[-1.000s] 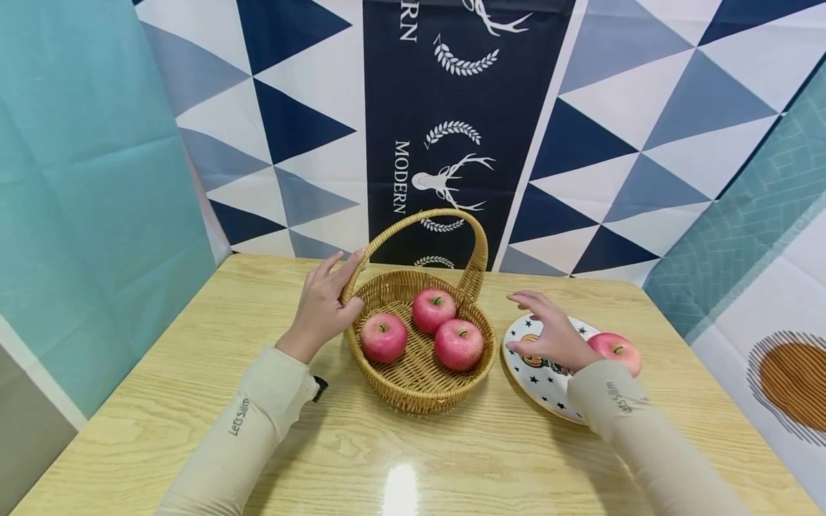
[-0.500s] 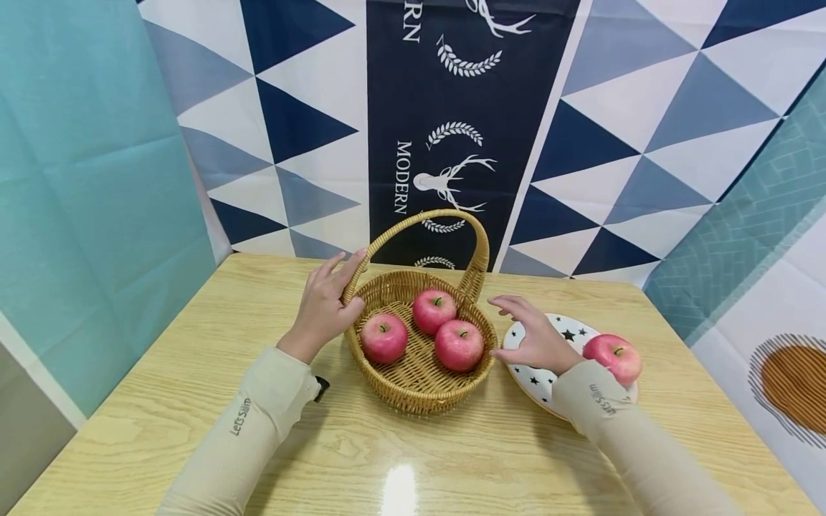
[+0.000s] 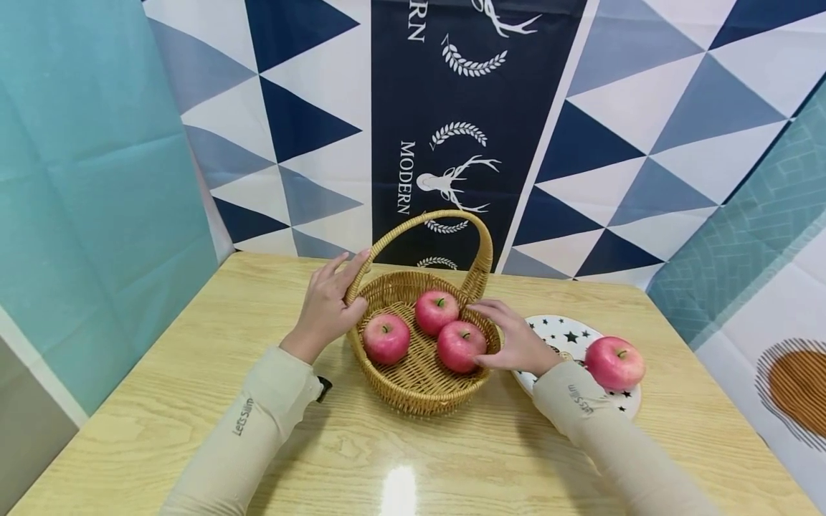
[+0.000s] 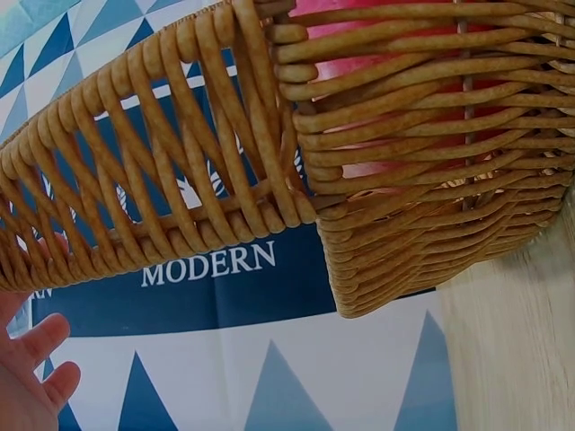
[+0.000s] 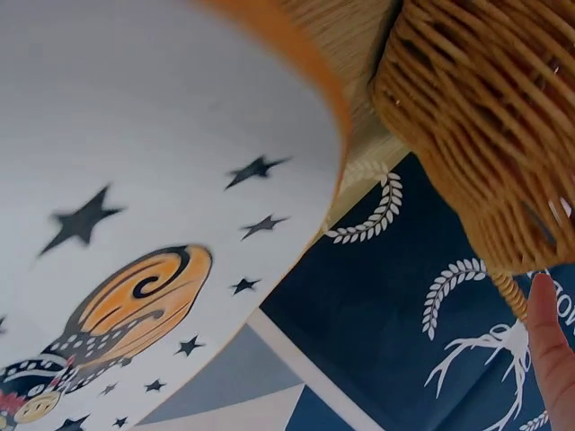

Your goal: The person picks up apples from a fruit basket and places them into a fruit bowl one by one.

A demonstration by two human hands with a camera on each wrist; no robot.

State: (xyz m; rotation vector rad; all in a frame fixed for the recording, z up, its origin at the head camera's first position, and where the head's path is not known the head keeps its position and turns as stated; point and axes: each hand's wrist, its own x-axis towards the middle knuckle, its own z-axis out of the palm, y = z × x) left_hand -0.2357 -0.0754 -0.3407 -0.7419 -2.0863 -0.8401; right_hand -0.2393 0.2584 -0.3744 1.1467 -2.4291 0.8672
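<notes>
Three pinkish-red apples sit in a round wicker basket [image 3: 422, 401] with a tall arched handle: one at the left [image 3: 386, 339], one at the back [image 3: 436, 312] and one at the right [image 3: 462, 347]. My left hand [image 3: 327, 304] holds the left foot of the handle [image 4: 171, 135], its thumb toward the inside. My right hand [image 3: 514, 342] reaches over the basket's right rim, fingers spread in a loose curve. Its thumb tip overlaps the right apple in the head view, and the hand grips nothing.
A white plate [image 3: 548, 326] with black stars and a cartoon print stands right of the basket, partly under my right forearm. Another apple [image 3: 614, 363] rests on it. Patterned cloth [image 3: 310, 143] hangs behind the wooden table [image 3: 348, 459].
My right hand has moved left from over the plate to the basket's right rim and the right apple. My left hand keeps its place on the handle.
</notes>
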